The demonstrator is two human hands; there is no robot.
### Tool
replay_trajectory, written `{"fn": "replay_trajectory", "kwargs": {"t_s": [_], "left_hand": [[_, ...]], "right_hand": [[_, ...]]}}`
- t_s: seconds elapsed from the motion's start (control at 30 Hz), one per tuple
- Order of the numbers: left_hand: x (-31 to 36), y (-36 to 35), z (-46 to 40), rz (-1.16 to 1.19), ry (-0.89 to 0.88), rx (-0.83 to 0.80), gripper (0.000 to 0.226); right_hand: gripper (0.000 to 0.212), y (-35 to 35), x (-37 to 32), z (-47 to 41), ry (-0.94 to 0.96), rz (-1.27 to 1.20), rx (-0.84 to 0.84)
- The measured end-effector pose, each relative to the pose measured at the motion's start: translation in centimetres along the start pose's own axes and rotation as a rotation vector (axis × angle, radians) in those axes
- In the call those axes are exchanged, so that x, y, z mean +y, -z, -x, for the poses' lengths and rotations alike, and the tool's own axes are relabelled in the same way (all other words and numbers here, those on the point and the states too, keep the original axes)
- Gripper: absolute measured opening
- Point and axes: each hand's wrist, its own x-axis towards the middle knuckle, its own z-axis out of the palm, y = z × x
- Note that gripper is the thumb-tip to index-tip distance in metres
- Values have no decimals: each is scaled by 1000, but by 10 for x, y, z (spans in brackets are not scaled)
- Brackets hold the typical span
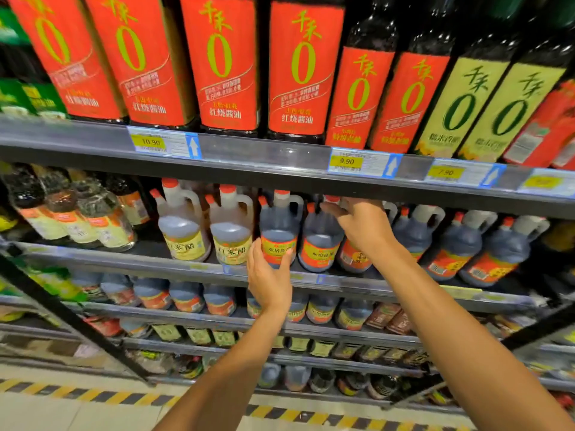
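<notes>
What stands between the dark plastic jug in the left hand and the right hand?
Another dark plastic jug with an orange cap stands between the held jug and the right hand, in the head view.

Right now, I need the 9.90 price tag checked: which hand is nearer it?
Right. The right hand reaches below the 9.90 price tag; the left hand is lower and leftward, gripping a dark jug.
</notes>
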Motion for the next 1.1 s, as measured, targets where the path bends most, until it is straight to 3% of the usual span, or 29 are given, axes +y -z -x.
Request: {"fn": "replay_trajectory", "kwargs": {"t_s": [0.27,0.37,0.47,0.57,0.7,0.8,0.9,1.03,1.1], "left_hand": [[0,25,10,81,-80,-60,65],[-3,65,13,156,-187,-35,60],[-16,107,-16,94,-228,110,63],[-34,140,-69,-72,-129,155,80],[-51,162,-115,-272,-92,-2,99],[-64,165,-130,-290,-77,-123,99],[-75,167,-133,-274,-99,-224,89],[-78,168,-135,-322,-105,-206,86],[-78,169,-137,-346,-103,-205,86]], "right_hand": [[43,-3,-4,15,12,51,84],[40,-8,-14,54,230,-9,252],[51,-37,-29,82,430,-144,140],[52,-74,-55,88,298,-188,-49],[53,-122,-86,76,21,-187,-268],[56,-148,-95,70,-28,-24,-221],[57,-163,-89,70,-91,-26,-156],[51,-179,-80,68,-210,-85,-175],[59,-185,-80,65,-244,-72,-177]]}}
